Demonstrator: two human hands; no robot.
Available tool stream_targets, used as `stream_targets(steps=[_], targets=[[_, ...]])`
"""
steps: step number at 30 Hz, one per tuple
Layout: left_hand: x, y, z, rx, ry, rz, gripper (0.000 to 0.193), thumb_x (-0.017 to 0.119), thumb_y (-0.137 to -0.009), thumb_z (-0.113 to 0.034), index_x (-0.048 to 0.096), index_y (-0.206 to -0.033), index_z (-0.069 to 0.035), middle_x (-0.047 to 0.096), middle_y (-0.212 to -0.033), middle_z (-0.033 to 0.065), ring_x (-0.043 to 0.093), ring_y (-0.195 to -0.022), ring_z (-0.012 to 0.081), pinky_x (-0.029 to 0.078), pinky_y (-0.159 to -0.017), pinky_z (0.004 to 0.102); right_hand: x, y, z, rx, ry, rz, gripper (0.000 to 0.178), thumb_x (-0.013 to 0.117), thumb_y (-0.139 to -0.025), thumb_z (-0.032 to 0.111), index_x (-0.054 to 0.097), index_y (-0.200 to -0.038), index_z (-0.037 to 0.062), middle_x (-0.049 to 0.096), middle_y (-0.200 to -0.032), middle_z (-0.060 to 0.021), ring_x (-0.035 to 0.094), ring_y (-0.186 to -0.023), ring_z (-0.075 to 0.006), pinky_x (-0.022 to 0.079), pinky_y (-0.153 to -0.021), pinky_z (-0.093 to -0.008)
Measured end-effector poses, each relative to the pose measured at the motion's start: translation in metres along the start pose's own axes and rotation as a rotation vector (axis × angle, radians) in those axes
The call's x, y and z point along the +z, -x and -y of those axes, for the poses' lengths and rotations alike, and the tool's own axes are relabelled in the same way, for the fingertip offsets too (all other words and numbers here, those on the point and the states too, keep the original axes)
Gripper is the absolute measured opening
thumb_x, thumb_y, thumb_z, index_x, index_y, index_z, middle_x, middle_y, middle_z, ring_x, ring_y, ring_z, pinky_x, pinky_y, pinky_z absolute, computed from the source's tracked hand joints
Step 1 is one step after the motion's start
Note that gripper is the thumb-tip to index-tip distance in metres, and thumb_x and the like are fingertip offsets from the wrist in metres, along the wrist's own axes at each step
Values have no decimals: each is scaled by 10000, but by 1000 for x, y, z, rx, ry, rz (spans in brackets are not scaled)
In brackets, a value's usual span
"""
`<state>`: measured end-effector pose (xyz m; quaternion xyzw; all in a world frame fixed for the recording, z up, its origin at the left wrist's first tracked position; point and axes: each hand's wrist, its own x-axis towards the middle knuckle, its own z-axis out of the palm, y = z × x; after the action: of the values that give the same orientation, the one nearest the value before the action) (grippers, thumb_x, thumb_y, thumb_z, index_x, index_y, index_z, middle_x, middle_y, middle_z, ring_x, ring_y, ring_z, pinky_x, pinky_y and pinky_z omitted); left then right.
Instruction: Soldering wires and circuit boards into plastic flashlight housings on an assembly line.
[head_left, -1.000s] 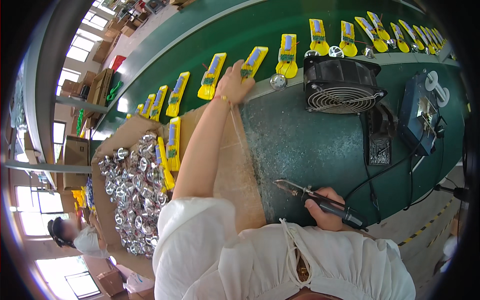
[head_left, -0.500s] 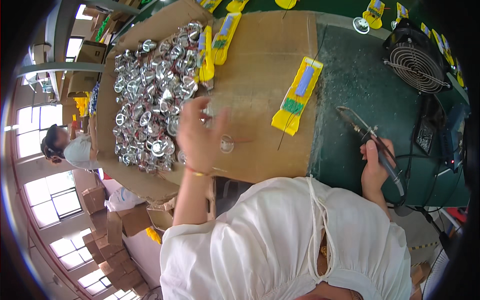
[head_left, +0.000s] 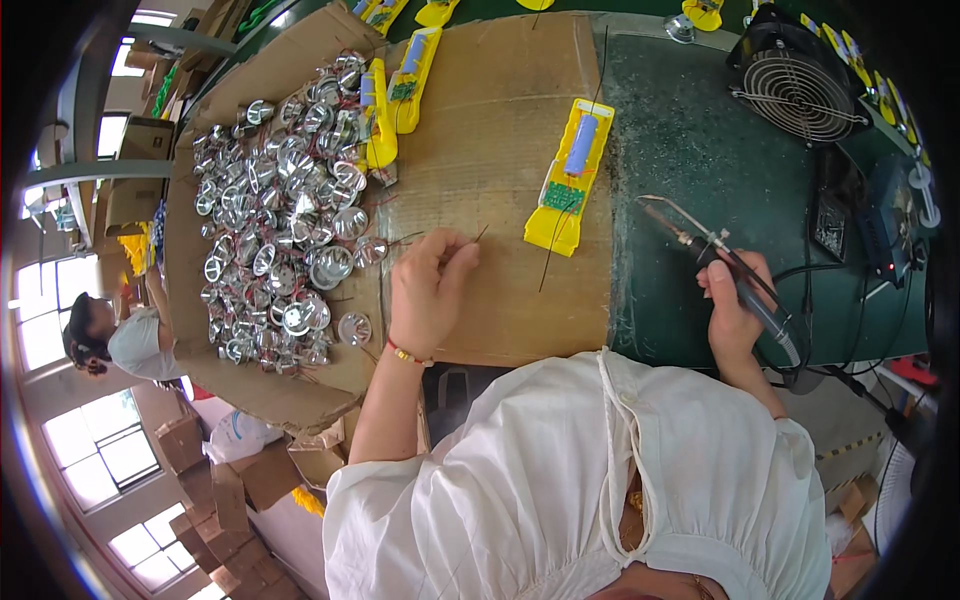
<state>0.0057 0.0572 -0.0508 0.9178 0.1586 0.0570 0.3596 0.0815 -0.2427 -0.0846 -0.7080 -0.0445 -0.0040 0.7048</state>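
My left hand (head_left: 428, 290) is closed above the cardboard, thumb against the fingers. A thin reddish wire (head_left: 482, 234) sticks out at its fingertips; whatever else lies inside the hand is hidden. Just left of it rests a silver reflector cup (head_left: 369, 251), with more cups heaped in the carton beyond. In my right hand (head_left: 734, 305) is a soldering iron (head_left: 744, 290), its tip pointing left over the green mat. Between the hands lies an open yellow housing (head_left: 567, 180) with a purple cylindrical battery (head_left: 581, 146), a green circuit board (head_left: 563, 197) and dark wires at both ends.
A cardboard box (head_left: 300, 398) of reflector cups stands at left, two yellow housings (head_left: 414, 80) at its far right corner. Back right are a black fan (head_left: 798, 95) with a wire grille and a blue soldering station (head_left: 890, 225). Another person (head_left: 140, 340) is at far left.
My left hand has come down from the reflector heap toward the cardboard, its spread fingers closing around a wire. The view has shifted slightly; my right hand still holds the soldering iron.
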Motion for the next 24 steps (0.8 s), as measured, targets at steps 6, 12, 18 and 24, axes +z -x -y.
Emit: stream_targets(steps=[6, 12, 18, 24], targets=[[28, -20, -33, 103, 148, -40, 137, 646, -772, -84, 650, -881, -2, 633, -767, 124, 605, -642, 194, 482, -605, 280, 18, -5, 26, -191, 176, 308, 171, 659, -772, 64, 547, -880, -9, 596, -773, -86, 555, -634, -109, 438, -570, -232], [40, -27, -28, 22, 142, -15, 95, 646, -782, -88, 641, -819, -1, 602, -751, 108, 557, -615, 185, 453, -574, 285, 34, -14, 29, -202, 229, 322, 173, 678, -763, 82, 569, -864, -8, 614, -745, -80, 576, -623, -107, 448, -548, -230], [40, -30, -35, 132, 177, -14, 104, 647, -788, -94, 632, -799, 8, 551, -785, 91, 531, -615, 176, 433, -556, 282, 43, -16, 28, -169, 200, 280, 154, 662, -768, 75, 564, -853, -8, 596, -723, -67, 544, -604, -95, 433, -552, -227], [39, -33, -28, 140, 182, 71, 108, 635, -797, -102, 634, -804, 6, 547, -814, 87, 524, -619, 181, 429, -553, 280, 47, -16, 28, -78, 154, 255, 155, 656, -783, 86, 552, -840, -13, 608, -696, -56, 547, -607, -79, 439, -555, -218]])
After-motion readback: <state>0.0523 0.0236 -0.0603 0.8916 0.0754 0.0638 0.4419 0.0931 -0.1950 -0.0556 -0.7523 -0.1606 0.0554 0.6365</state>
